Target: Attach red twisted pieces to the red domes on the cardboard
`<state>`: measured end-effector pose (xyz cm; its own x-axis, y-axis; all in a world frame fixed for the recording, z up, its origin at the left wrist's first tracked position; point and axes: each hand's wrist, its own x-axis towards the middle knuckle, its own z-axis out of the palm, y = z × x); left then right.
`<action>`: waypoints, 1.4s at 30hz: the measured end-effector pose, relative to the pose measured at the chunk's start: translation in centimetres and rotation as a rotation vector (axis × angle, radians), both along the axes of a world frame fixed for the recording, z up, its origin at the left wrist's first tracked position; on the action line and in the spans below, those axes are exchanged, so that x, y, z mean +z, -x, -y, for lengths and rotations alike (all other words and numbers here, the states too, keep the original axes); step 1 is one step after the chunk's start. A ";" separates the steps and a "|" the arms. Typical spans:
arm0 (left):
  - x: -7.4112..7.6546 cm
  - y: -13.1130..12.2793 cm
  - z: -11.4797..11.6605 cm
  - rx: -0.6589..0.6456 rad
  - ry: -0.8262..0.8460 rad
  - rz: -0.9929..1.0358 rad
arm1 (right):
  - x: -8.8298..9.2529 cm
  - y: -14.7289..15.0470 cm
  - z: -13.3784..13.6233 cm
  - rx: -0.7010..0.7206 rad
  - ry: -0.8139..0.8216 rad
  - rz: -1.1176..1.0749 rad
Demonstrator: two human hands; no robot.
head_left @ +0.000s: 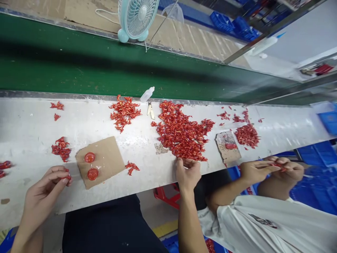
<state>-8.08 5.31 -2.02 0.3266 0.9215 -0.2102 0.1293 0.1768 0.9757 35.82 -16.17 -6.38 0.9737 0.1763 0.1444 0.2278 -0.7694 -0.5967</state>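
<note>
At the lower left, my left hand (46, 191) pinches a small red piece (67, 176) between thumb and fingers, just left of a cardboard sheet (105, 165). Two round red pieces (92, 173) lie on that cardboard. My right hand (188, 173) is at the near edge of a big pile of small, pointed red pieces (181, 133), its fingers curled in and touching the pile. What its fingertips hold, if anything, is hidden. A small red cluster (132, 167) lies between my hands, right of the cardboard.
A smaller red heap (123, 113), a white bottle (147, 94) and small cutters (151, 111) lie toward the green belt (79, 63). A fan (138, 17) stands beyond. On the right, a co-worker's hands (271, 170) hold a red piece near another cardboard (226, 154).
</note>
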 end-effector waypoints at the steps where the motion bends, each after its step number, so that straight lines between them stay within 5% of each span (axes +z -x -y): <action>1: 0.0 0.0 0.1 0.021 0.022 0.054 | 0.3 0.1 -0.1 -0.013 0.021 0.019; 5: 0.2 0.0 0.5 0.133 0.167 0.209 | 1.7 2.0 -1.4 0.089 -0.021 0.014; 11: 0.4 -0.8 1.2 0.185 0.290 0.251 | 4.0 7.3 -4.7 0.986 0.098 -0.460; 14: 0.5 -1.2 1.5 0.232 0.332 0.244 | 4.3 8.9 -5.8 1.152 0.181 -0.410; 22: 1.2 -2.5 2.0 0.240 0.377 0.288 | 3.3 9.2 -6.4 1.267 0.157 -0.263; 26: 1.3 -3.0 2.2 0.224 0.370 0.300 | 3.7 9.2 -6.5 1.173 0.086 -0.294; 30: 1.3 -3.0 2.4 0.251 0.384 0.309 | 4.5 10.5 -7.8 1.044 -0.081 -0.532; 38: 2.1 -2.6 2.6 0.260 0.366 0.318 | 5.1 16.3 -14.1 1.134 -0.307 -1.074; 42: 1.9 -2.1 3.1 0.267 0.363 0.301 | 4.9 18.5 -17.2 1.066 -0.351 -1.139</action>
<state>-5.93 2.25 -0.14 0.1862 0.8660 -0.4640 -0.2415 0.4981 0.8328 17.35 1.00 -1.53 0.0568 0.9313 -0.3598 -0.1209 -0.3513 -0.9284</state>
